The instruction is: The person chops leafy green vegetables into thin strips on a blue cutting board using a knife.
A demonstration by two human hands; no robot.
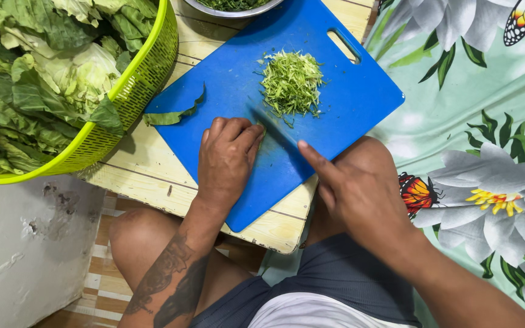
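Note:
My left hand (229, 155) rests on the blue cutting board (360, 103) with its fingers curled down, and only a sliver of green leaf shows at the fingertips. My right hand (353, 182) grips a knife (277, 136). Its blurred blade lies across the board just right of my left fingertips, with my index finger stretched along its back. A pile of finely shredded greens (291, 82) sits on the board just beyond the blade. A loose leaf strip (171, 115) lies at the board's left edge.
A lime-green plastic basket (147, 73) full of leafy greens stands at the left on the low wooden table (153, 176). A metal bowl (232, 7) sits at the top edge. A floral cloth (481, 121) covers the right side. My knees are under the table's near edge.

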